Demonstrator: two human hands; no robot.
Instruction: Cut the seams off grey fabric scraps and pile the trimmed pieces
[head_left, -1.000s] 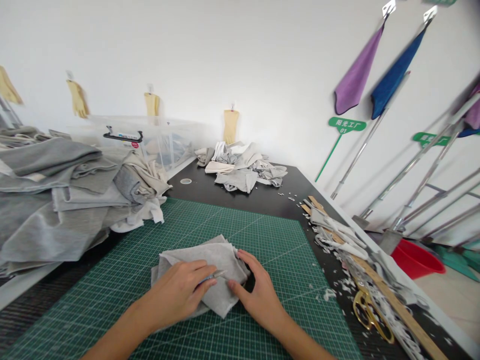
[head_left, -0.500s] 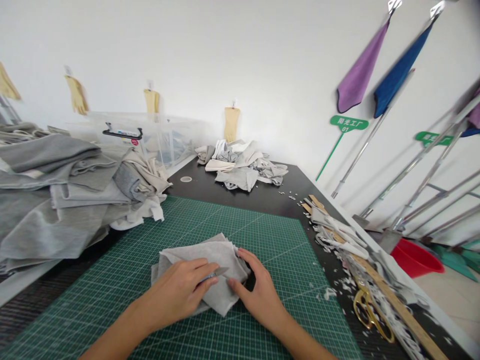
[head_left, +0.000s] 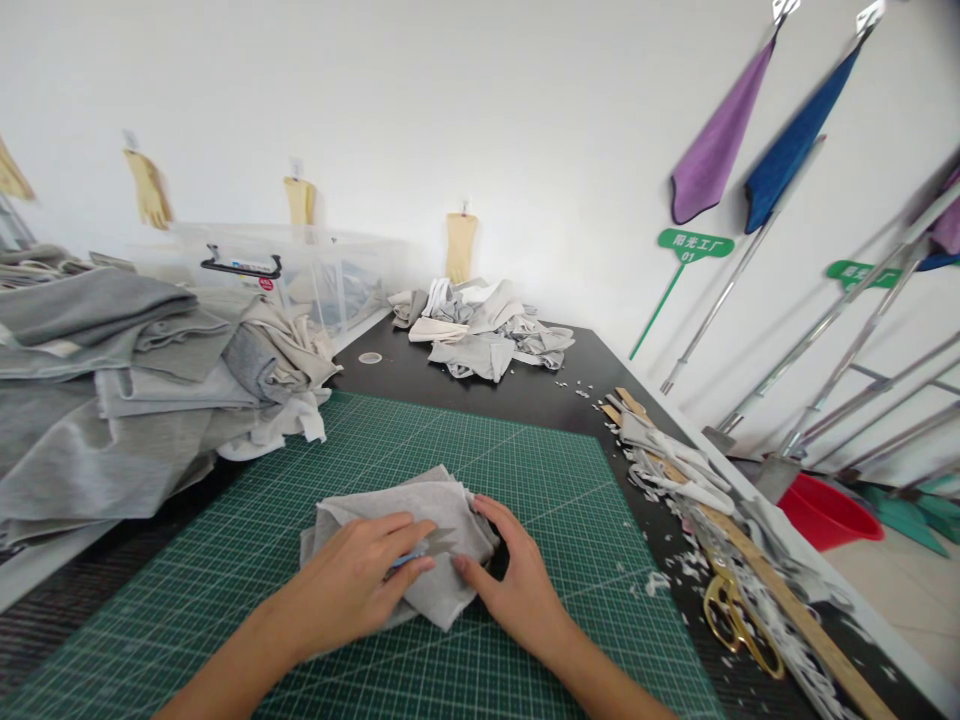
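Observation:
A grey cloth (head_left: 441,505), folded in loose layers, lies on the green cutting mat (head_left: 525,460) in front of me. My left hand (head_left: 367,570) rests over its left part, fingers closed around a small pair of thread snips (head_left: 409,558) with a blue handle. The blades point right across the cloth and stand apart. At the cloth's right edge is my right hand (head_left: 517,570), thumb on top and fingertips at the far corner, gripping the edge between them.
Grey fabric pieces (head_left: 150,350) are heaped at left, by a clear plastic box (head_left: 300,270). More scraps (head_left: 480,340) lie at the back near a tape ring (head_left: 370,358). Along the right edge are gold-handled scissors (head_left: 739,620), a wooden ruler (head_left: 795,605) and white offcuts.
The snips' blades have spread apart; before, they looked closed together. Both hands and the cloth stay nearly in place, and the view has shifted slightly.

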